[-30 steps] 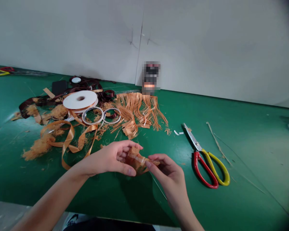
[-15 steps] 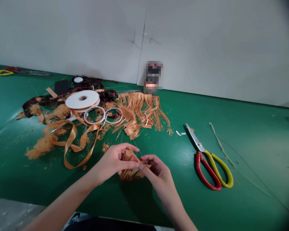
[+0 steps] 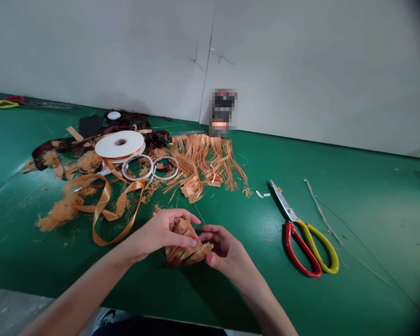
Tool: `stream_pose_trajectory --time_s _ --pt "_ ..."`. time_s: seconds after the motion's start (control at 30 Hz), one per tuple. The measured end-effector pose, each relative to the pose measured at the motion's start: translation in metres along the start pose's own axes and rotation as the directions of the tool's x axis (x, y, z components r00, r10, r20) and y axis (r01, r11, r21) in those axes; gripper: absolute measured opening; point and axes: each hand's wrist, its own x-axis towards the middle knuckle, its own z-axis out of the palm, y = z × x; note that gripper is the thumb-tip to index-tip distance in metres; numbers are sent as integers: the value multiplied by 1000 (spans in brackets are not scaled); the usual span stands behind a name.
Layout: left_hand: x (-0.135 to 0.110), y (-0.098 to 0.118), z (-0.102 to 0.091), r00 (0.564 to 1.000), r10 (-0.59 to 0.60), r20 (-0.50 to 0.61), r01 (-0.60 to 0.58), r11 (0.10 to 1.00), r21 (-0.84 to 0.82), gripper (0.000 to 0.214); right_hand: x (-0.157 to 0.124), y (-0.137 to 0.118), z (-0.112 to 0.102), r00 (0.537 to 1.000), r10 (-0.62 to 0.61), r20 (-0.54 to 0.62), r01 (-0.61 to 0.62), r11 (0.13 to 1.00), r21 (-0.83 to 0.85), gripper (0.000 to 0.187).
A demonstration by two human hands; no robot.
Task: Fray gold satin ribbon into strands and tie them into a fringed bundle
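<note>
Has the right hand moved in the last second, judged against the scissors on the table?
Yes. The right hand has shifted left, away from the red-and-yellow scissors and closer to the left hand on the orange ribbon bundle.

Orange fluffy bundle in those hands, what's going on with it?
A person is working with both bare hands over a green table. The left hand and right hand pinch a small orange ribbon bundle between them. Red-and-yellow scissors lie closed to the right, untouched. Behind the hands sit a white ribbon spool, a loose orange ribbon and a pile of shredded orange strips.
</note>
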Motion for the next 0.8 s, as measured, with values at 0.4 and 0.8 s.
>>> stream_pose_trajectory --time_s 0.4,0.8 --pt "15 0 -19 996 -92 -3 92 994 53 48 -2 14 0 810 -481 -336 3 576 -818 21" --pt "39 4 -15 1000 -13 -9 12 994 -109 47 -6 12 3 850 -452 -272 105 651 -752 18"
